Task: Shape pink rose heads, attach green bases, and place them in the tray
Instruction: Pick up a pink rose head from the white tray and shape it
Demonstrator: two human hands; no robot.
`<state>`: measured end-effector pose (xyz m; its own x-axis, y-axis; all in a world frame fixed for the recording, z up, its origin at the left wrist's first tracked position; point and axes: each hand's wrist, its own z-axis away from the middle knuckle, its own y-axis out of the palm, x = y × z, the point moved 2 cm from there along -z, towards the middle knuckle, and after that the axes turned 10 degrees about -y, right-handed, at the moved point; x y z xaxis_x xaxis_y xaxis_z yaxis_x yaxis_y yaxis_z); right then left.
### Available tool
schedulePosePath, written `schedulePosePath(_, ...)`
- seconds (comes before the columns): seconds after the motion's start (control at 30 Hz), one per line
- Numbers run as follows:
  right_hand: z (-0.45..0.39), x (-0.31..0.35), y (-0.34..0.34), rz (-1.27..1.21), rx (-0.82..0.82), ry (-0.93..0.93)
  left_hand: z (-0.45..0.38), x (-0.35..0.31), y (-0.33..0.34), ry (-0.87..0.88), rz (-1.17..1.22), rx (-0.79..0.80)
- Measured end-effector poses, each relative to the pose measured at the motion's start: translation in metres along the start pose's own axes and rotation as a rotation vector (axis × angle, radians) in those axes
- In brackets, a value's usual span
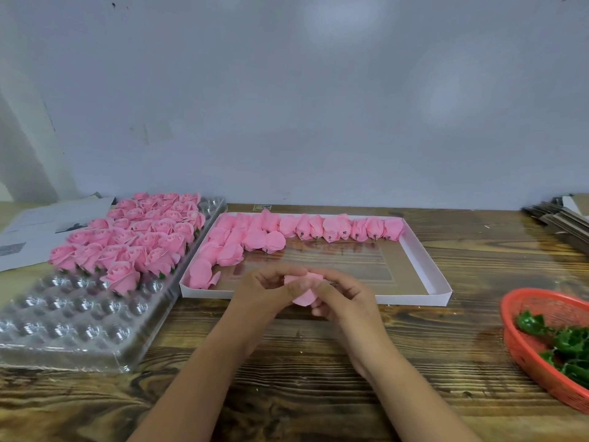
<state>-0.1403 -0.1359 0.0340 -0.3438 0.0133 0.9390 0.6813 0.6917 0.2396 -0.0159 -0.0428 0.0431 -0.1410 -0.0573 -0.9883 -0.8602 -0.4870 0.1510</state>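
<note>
At frame centre, both hands, left (267, 295) and right (342, 299), pinch a pink rose head (302, 290) above the worktop (302, 362). Behind lies a white box (430, 266) of unshaped heads; at left a clear tray (63, 330) of finished roses (134, 237); at right a red basket (522, 355) of green bases (567, 342).

Dark wooden table (318, 362) against plain grey wall (318, 106).

Two hands (271, 291) (338, 298); one pink rose head (302, 290) held; one clear tray (79, 317); one white box (414, 275); one red basket (522, 342); one paper sheet (38, 231).
</note>
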Motion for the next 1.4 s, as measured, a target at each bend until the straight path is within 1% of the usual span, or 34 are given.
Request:
schedulePosePath(0.1,-0.001,-0.001,-0.002,-0.005,-0.005,0.020,0.003,-0.002,0.000,0.077,-0.119,-0.018)
schedulePosePath(0.2,-0.001,-0.001,-0.004,0.001,-0.004,0.025,0.005,-0.003,0.002,0.120,-0.240,-0.042)
schedulePosePath(0.27,-0.002,-0.001,-0.006,0.005,-0.002,0.037,0.005,-0.001,0.003,0.134,-0.279,-0.045)
schedulePosePath(0.53,-0.002,0.002,-0.005,-0.004,0.045,0.087,0.005,-0.001,0.005,0.147,-0.275,-0.075)
schedulePosePath(0.63,-0.003,0.001,-0.005,0.017,0.035,0.119,0.005,-0.002,0.005,0.134,-0.275,-0.083)
schedulePosePath(0.7,-0.003,0.001,-0.006,0.051,0.018,0.113,0.005,-0.003,0.005,0.130,-0.271,-0.079)
schedulePosePath(0.9,-0.004,0.003,-0.008,0.010,-0.014,0.018,0.006,-0.005,0.004,0.064,-0.186,-0.040)
schedulePosePath(1.07,-0.006,-0.001,-0.012,-0.023,-0.047,0.048,0.007,-0.004,0.004,0.054,-0.228,-0.009)
schedulePosePath(1.2,-0.006,-0.001,-0.013,-0.024,0.001,0.078,0.008,-0.005,0.005,0.054,-0.210,-0.019)
schedulePosePath(1.23,-0.007,-0.001,-0.015,-0.008,0.007,0.090,0.008,-0.005,0.004,0.043,-0.197,-0.029)
schedulePosePath(1.3,-0.009,0.001,-0.021,0.140,-0.019,0.070,0.006,-0.002,0.003,-0.002,-0.152,-0.067)
schedulePosePath(1.4,-0.011,0.025,-0.044,0.378,-0.113,-0.044,0.003,0.000,0.001,-0.051,-0.075,-0.097)
